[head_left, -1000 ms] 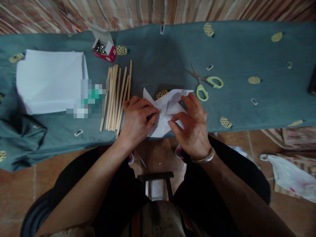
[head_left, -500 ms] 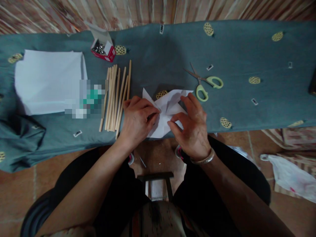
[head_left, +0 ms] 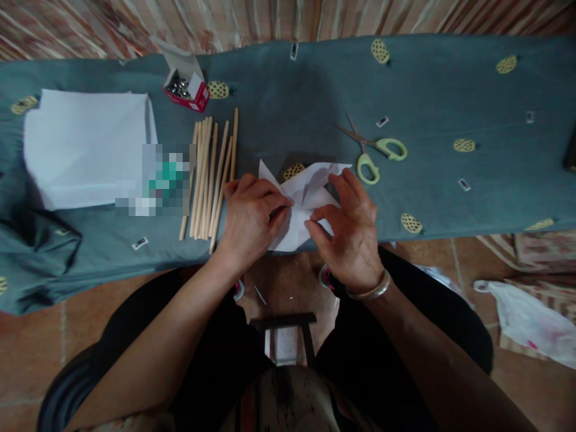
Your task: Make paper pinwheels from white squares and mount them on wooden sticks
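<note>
A folded white paper piece (head_left: 306, 192) with pointed flaps lies at the near edge of the teal cloth-covered table (head_left: 450, 96). My left hand (head_left: 249, 219) presses on its left side, fingers curled and pinching a flap at the centre. My right hand (head_left: 353, 225) holds the right side, thumb and forefinger pinched on a fold, a bangle on its wrist. A row of several wooden sticks (head_left: 211, 174) lies just left of my left hand.
Green-handled scissors (head_left: 375, 153) lie to the right of the paper. A stack of white sheets (head_left: 85, 147) sits at the left, a small red box of metal pins (head_left: 185, 91) behind the sticks. A white plastic bag (head_left: 531, 321) lies on the floor at right.
</note>
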A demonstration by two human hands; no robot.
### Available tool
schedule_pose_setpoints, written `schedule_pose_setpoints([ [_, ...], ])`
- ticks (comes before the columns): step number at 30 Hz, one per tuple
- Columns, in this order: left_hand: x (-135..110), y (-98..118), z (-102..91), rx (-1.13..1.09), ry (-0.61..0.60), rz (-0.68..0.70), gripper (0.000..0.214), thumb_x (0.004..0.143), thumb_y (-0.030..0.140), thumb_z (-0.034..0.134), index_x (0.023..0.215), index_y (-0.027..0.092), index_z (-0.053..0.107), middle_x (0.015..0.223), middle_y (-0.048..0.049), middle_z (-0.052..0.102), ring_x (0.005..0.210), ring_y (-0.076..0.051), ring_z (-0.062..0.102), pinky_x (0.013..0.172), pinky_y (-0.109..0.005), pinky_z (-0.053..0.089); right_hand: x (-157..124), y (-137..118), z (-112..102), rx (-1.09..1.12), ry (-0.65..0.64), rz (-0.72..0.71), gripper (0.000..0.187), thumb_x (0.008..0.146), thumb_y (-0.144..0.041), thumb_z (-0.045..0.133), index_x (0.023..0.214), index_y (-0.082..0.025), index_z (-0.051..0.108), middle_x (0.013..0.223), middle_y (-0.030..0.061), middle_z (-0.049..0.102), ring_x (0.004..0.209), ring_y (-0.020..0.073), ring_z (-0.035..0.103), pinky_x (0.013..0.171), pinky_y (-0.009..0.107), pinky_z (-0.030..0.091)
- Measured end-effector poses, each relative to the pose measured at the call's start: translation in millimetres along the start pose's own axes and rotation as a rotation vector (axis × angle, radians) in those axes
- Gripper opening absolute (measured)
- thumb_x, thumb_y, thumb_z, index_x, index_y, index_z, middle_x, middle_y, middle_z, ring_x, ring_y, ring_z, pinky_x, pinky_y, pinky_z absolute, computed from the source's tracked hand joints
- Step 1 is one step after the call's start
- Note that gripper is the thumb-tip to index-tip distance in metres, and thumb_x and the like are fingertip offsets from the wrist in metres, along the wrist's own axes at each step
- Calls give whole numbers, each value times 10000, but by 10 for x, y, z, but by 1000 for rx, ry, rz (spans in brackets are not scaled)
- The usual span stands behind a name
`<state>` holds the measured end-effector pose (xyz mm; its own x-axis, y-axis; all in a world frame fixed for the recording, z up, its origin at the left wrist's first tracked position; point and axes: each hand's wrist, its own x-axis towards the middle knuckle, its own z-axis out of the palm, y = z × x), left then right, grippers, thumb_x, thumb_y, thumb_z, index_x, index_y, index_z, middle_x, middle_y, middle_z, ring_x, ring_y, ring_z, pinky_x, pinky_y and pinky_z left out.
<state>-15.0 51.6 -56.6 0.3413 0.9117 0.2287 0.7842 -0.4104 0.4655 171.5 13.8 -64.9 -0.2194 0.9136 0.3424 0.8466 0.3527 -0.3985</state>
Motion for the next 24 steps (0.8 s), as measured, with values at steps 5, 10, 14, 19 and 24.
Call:
schedule_pose_setpoints([
  [5,-8,11,-9,0,-2,-4,158,883,288,602,868,270,759,889,-47,725,957,-282,577,876,-507,390,-2,7,5,9,-21,16,155,913,-364,541,944,-271,661,1481,30,453,1454,338,304,1106,569,336],
  [10,-16,12,-8,3,6,1,151,881,288,607,876,264,756,903,-45,731,964,-280,581,882,-503,390,-2,-19,8,-15,-37,49,110,885,-303,580,824,-231,636,1477,75,443,1455,331,294,1113,525,324],
  [14,-8,22,-8,4,4,-10,152,880,277,605,850,268,754,890,-43,732,955,-279,581,881,-502,385,3,-28,9,-14,-30,44,111,889,-292,573,819,-230,632,1469,73,453,1451,334,309,1114,527,324],
  [19,-3,20,1,1,14,-5,156,879,286,603,848,266,755,877,-36,726,945,-269,579,884,-496,381,2,-24,8,-1,-17,33,124,903,-309,555,850,-241,644,1475,60,451,1453,335,308,1114,542,326],
  [24,4,20,4,-11,0,-11,169,879,284,597,851,267,763,877,-49,722,946,-278,573,889,-511,377,-1,-25,6,-21,21,-2,185,937,-364,514,884,-245,646,1443,80,496,1435,320,352,1076,538,382],
])
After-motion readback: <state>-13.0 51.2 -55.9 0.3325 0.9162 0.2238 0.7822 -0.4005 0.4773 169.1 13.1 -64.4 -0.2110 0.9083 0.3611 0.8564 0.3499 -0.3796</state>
